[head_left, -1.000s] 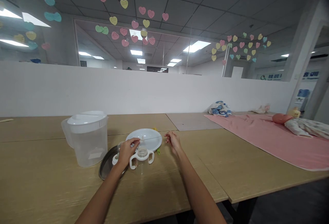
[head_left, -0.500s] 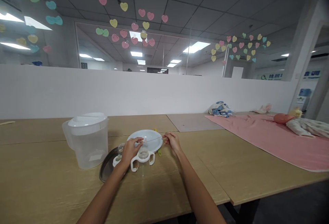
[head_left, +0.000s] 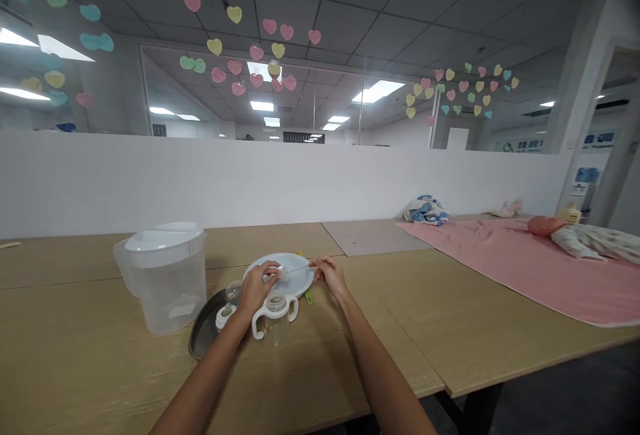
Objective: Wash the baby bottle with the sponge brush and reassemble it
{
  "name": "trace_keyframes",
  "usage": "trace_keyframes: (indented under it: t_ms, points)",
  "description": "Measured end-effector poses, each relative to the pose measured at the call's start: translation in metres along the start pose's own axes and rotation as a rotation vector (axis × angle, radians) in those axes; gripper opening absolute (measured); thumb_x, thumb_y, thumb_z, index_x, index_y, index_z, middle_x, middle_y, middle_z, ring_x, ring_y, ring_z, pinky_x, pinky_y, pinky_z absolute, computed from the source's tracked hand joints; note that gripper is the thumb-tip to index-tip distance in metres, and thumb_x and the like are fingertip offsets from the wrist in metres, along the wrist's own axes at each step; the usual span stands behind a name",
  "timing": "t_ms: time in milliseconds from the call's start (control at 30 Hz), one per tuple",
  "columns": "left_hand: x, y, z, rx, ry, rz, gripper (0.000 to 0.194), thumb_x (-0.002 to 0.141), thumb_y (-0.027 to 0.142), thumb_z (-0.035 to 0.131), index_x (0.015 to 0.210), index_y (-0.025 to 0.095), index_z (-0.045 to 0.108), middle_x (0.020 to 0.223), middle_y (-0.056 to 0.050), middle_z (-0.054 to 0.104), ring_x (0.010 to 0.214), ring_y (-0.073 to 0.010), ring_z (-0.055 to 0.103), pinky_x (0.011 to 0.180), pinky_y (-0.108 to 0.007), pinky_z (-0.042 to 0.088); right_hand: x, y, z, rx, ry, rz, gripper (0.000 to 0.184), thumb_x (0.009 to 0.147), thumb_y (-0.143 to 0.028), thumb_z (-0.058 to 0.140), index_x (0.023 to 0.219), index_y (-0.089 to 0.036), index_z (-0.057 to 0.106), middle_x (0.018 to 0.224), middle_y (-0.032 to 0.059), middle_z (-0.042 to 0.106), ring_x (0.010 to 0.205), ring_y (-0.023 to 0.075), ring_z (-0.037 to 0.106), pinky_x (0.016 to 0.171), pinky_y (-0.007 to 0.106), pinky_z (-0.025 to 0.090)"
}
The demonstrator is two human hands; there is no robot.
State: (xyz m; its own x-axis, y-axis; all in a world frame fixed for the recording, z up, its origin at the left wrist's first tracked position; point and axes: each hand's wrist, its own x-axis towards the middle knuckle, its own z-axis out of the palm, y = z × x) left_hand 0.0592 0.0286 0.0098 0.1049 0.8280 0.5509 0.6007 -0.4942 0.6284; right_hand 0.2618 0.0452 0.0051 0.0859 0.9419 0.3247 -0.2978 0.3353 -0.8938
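Note:
My left hand [head_left: 257,285] pinches a small clear straw-like part just above a clear baby bottle [head_left: 275,318] with a white two-handled collar. My right hand [head_left: 329,275] is closed on the end of a thin wire-like brush [head_left: 299,267] that runs across to the left hand. Both hands hover over a white plate [head_left: 295,278]. A dark metal tray [head_left: 203,330] lies under the bottle's left side, with a small bottle part [head_left: 225,312] on it.
A clear plastic pitcher [head_left: 167,275] with a white lid stands left of the tray. A pink blanket [head_left: 520,268] with a baby doll [head_left: 580,235] covers the table's right part. A white partition [head_left: 300,182] runs along the back. The table edge is near, lower right.
The two hands have drawn closer together over the plate, the right hand moving left along the thin brush. The view has shifted slightly.

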Motion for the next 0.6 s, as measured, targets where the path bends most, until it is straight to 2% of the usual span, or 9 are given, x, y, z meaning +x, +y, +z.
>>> trace_keyframes:
  t_ms: [233,433,600]
  points:
    - [0.003,-0.006,0.000,-0.054,0.007,-0.002,0.024,0.073,0.027,0.052,0.095,0.021,0.059,0.085,-0.002,0.070,0.087,-0.0182,0.063,0.082,-0.032,0.044,-0.001,0.004,0.004,-0.062,-0.076,-0.030,0.028,0.060,-0.043,0.068,0.063,-0.016,0.062,0.069,0.0014,0.066,0.040,0.0057,0.043,0.044,0.021,0.041]
    - [0.005,-0.005,0.000,-0.072,-0.039,0.028,0.024,0.072,0.026,0.054,0.095,0.021,0.059,0.088,-0.003,0.070,0.088,-0.0183,0.063,0.083,-0.033,0.045,-0.004,0.002,0.010,-0.101,-0.122,-0.032,0.030,0.057,-0.045,0.070,0.062,-0.016,0.065,0.055,-0.0001,0.061,0.041,0.0081,0.047,0.045,0.021,0.042]
    - [0.001,-0.005,0.003,-0.087,-0.105,0.000,0.026,0.071,0.024,0.054,0.096,0.021,0.060,0.090,-0.004,0.070,0.090,-0.0204,0.063,0.082,-0.033,0.046,-0.007,0.004,0.018,-0.095,-0.166,-0.016,0.030,0.051,-0.044,0.073,0.059,-0.016,0.064,0.072,0.0034,0.066,0.043,0.0074,0.048,0.043,0.022,0.042]
